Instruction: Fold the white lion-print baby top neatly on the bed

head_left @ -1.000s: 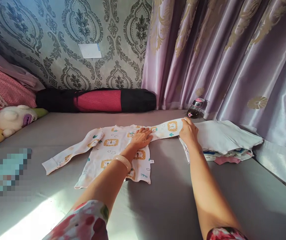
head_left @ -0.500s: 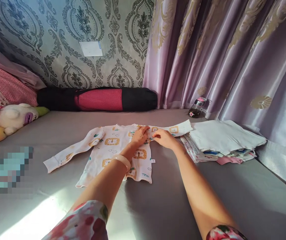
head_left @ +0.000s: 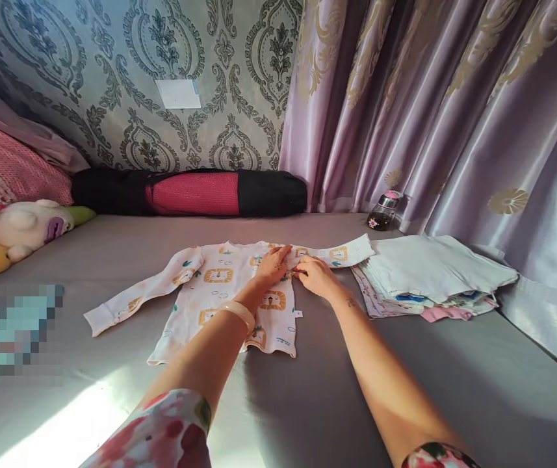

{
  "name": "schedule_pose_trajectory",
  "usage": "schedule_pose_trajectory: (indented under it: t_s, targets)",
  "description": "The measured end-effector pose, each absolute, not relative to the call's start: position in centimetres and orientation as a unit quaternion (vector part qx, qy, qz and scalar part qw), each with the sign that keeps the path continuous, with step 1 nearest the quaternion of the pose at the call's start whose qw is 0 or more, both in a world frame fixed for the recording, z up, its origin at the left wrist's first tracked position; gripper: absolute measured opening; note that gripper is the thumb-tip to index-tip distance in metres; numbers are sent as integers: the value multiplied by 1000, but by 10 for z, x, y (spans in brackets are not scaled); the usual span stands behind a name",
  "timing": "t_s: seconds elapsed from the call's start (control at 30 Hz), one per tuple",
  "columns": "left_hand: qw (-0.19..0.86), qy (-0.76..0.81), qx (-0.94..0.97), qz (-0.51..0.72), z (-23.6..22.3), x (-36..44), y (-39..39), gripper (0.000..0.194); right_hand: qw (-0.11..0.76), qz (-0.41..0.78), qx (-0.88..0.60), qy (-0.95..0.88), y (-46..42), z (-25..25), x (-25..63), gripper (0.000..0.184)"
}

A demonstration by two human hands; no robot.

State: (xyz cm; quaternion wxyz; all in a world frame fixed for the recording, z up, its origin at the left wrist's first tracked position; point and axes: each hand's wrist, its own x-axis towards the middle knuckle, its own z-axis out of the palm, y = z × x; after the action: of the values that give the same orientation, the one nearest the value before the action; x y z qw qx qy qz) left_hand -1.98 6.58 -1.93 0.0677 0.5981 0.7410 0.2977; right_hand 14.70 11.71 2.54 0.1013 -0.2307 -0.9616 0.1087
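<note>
A white long-sleeved child's shirt [head_left: 239, 292] with an orange lion print lies spread on the grey sheet, both sleeves stretched out sideways. My left hand [head_left: 273, 265] rests flat on its upper part near the right shoulder, fingers extended. Just beside it, my right hand [head_left: 317, 276] has its fingers curled and pinched on the fabric where the right sleeve meets the body. Part of the shirt's front is hidden beneath my left forearm, which wears a pale bangle [head_left: 235, 314]. The right cuff reaches the edge of a stack of folded clothes [head_left: 439, 266].
A black and red rolled bag [head_left: 190, 193] lies along the wall. By the purple curtain [head_left: 370, 117] stands a bottle with a pink lid [head_left: 384, 211]. Plush toys [head_left: 29, 227] sit at the left, above a blurred teal item [head_left: 19, 331].
My right hand has shifted slightly left, closer to my left hand, with its fingertips now at the sleeve seam. The left hand and the shirt have stayed in place.
</note>
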Motion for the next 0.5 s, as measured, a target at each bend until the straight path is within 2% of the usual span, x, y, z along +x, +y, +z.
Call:
schedule_pose_trajectory:
  t_s: [0.23,0.37,0.5]
  targets:
    - [54,755,599,261,-7,-10,60,45,113,48,-247,-961,111,24,143,26]
    - [52,758,602,245,-5,-7,58,44,88,15,-252,-964,104,30,142,26]
    - [53,754,614,228,-4,-6,55,41,45,42,-277,-959,102,41,144,29]
